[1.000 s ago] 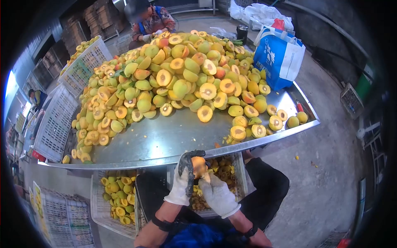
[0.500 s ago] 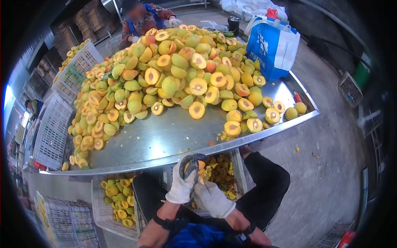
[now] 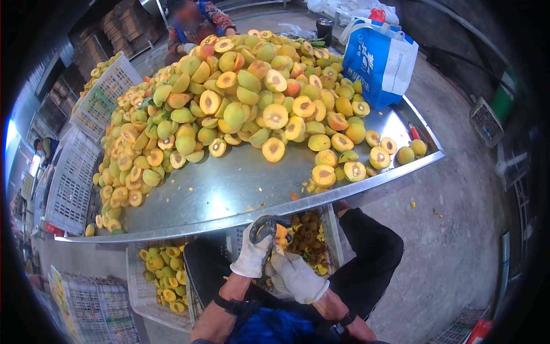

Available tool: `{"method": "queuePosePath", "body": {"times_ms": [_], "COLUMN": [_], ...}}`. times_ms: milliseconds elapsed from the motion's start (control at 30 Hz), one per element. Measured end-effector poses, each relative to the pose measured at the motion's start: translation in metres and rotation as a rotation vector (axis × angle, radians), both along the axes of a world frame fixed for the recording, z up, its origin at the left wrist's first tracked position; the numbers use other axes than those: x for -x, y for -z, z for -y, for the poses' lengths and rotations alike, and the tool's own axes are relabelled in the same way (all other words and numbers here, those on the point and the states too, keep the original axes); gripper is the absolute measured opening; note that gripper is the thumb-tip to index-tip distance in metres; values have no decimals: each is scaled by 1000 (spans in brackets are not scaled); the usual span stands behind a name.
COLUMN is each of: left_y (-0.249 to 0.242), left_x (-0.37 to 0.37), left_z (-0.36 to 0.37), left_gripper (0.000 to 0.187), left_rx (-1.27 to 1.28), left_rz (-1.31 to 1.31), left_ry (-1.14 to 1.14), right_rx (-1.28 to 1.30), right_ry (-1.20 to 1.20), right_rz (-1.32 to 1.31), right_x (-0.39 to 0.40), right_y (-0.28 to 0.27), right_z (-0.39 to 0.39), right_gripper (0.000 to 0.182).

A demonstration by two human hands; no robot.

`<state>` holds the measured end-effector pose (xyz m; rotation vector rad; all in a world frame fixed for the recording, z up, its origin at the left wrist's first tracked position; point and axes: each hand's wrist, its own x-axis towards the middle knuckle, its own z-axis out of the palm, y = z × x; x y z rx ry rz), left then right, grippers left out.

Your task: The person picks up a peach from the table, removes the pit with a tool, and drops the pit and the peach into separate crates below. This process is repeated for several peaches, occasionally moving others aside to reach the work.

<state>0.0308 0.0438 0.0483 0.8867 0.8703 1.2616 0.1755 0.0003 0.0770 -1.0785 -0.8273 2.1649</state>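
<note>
My left hand [image 3: 256, 246], in a white glove with black-coated fingers, curls around a piece of orange-yellow peach [image 3: 281, 231] just below the table's front edge. Right beside it my right hand [image 3: 298, 277], in a greyish-white glove, is closed with its fingertips against the peach. A thin tan strip shows between the two hands, but what the right hand grips is mostly hidden. Under my hands stands a crate of brown pits and yellow scraps [image 3: 310, 238]. Left of my leg, another crate [image 3: 137, 281] holds hollowed peach halves.
A large heap of halved peaches [image 3: 235, 114] covers much of the metal table [image 3: 229, 189]. A blue-and-white bag [image 3: 378, 63], a red-handled tool [image 3: 413, 132] and a black cup [image 3: 324, 30] are on its right. Across the heap sits another person [image 3: 195, 26]. White crates [image 3: 71, 180] line the left.
Both hands stay together below the table edge, and slightly more of the orange peach shows by the left fingers. Across the table, the other person's gloved hand has drawn back from the heap.
</note>
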Motion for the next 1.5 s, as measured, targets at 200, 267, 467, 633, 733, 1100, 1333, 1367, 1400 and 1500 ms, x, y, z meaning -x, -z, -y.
{"method": "queuePosePath", "body": {"times_ms": [200, 267, 467, 633, 733, 1100, 1333, 1367, 1400, 1500], "left_y": [-5, 0, 11, 17, 22, 4, -22, -35, -46, -88], "left_x": [3, 4, 1, 8, 2, -8, 73, 91, 116, 149], "left_z": [-1, -4, 7, 1, -5, 33, 62, 69, 67, 68], "left_gripper": [63, 63, 66, 66, 62, 62, 46, 47, 42, 38], "left_rx": [-58, -47, 1, -57, 147, 61, 193, 157, 2, -66], "left_rz": [90, 90, 25, 143, 401, 180, -337, -559, -1050, -1806], "left_ry": [111, 133, 84, 239, 280, -29, -673, -781, -781, -600], "right_rx": [229, 145, 90, 263, 271, -18, 133, -78, 92, 203], "right_ry": [-49, -3, 71, -57, -42, -208, -275, -247, -157, -96], "right_rz": [-366, -280, -55, -291, -458, -454, -279, 108, 149, 183], "right_x": [-9, -4, 7, -2, 2, -7, -24, -19, -20, -18], "right_y": [0, 4, 24, -5, -1, 37, 51, 70, 76, 81], "right_z": [5, 5, 14, 12, 15, 25, 12, 7, 4, 0], "right_gripper": [30, 28, 28, 33, 38, 33, 37, 35, 33, 29]}}
